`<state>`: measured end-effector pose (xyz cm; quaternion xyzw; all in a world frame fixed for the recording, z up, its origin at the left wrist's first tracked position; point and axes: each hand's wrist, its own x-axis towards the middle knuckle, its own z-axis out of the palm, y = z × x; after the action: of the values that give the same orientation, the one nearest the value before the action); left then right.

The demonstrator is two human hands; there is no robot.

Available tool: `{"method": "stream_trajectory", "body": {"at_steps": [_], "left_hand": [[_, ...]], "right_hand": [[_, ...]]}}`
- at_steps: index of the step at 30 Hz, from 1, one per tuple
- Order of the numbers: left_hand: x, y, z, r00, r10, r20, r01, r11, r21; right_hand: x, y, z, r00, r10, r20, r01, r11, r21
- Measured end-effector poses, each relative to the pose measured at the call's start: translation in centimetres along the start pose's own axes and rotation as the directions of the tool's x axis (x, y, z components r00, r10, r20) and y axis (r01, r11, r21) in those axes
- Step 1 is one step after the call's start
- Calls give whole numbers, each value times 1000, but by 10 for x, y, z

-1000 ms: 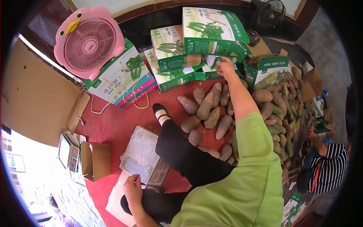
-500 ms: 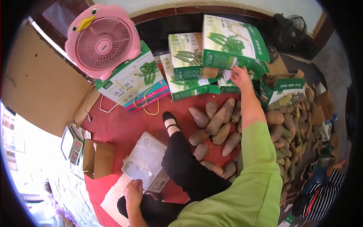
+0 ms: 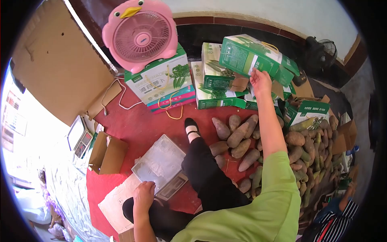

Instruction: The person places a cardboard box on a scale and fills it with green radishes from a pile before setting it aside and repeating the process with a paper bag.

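My right hand (image 3: 261, 82) reaches forward and pinches the lower edge of a green and white printed carton (image 3: 250, 56). That carton lies tilted on top of other cartons, with a yellow cord handle on its upper side. Under and beside it is another carton (image 3: 217, 66) with pictures of long green radishes. Near my knee, my left hand (image 3: 144, 196) has its fingers curled together, with nothing visible in them. Just beyond it lies a platform scale (image 3: 159, 163) with a pale, plastic-covered top.
A pink fan (image 3: 142, 36) stands on a carton (image 3: 161, 80). Many radishes (image 3: 238, 133) lie on the red floor covering and are heaped at right. An open brown box (image 3: 109, 153) sits by a smaller scale (image 3: 80, 137). A person in stripes (image 3: 336, 224) is at lower right.
The top carton has tipped, so its green side now faces me more, with my right hand still at its edge. The view has shifted; my left hand stays near the platform scale.
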<state>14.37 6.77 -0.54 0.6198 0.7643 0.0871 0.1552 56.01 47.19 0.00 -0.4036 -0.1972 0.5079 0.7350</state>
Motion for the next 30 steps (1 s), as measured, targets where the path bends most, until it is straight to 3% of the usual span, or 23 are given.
{"method": "stream_trajectory", "body": {"at_steps": [1, 3, 9, 13, 16, 17, 19, 20, 22, 23, 27, 29, 30], "left_hand": [[-3, -2, -1, 1000, -2, -6, 2, 1000, -8], [-9, -6, -2, 999, 14, -38, -15, 1000, -24], [-25, -11, -10, 995, -7, -101, -2, 996, -85], [-35, -12, -16, 994, -31, -102, 21, 995, -102], [-39, -19, -14, 993, 1, -120, -17, 991, -130], [-41, -20, -14, 992, -7, -128, -10, 991, -131], [-42, -20, -16, 992, 18, -123, -35, 990, -136], [-42, -21, -14, 993, 17, -115, -33, 990, -140], [-42, -24, -9, 992, 14, -125, -31, 990, -135], [-42, -24, -8, 992, 19, -124, -36, 990, -134], [-42, -26, -7, 996, 24, -83, -35, 990, -134], [-43, -28, -4, 992, 45, -115, -62, 986, -152], [-43, -29, -3, 987, 68, -145, -93, 981, -172]], "right_hand": [[-17, -11, 14, 1000, 3, 13, -3, 1000, -1], [-50, -32, 41, 966, -80, 245, 100, 992, -70], [-152, -70, 109, 866, -66, 496, 135, 985, -105], [-195, -70, 130, 788, -18, 616, 65, 996, -54], [-217, -54, 141, 700, 173, 693, -157, 984, -88], [-223, -44, 145, 692, 174, 701, -159, 983, -87], [-236, -23, 155, 607, 325, 725, -290, 940, -180], [-247, -15, 162, 599, 324, 733, -291, 940, -178], [-273, 3, 176, 481, 422, 768, -332, 899, -285], [-287, 11, 184, 473, 420, 775, -334, 899, -283], [-335, 46, 204, 232, 467, 853, -320, 865, -386], [-356, 56, 207, 236, 459, 856, -291, 874, -388], [-360, 67, 207, 165, 492, 855, -279, 855, -438]]}}
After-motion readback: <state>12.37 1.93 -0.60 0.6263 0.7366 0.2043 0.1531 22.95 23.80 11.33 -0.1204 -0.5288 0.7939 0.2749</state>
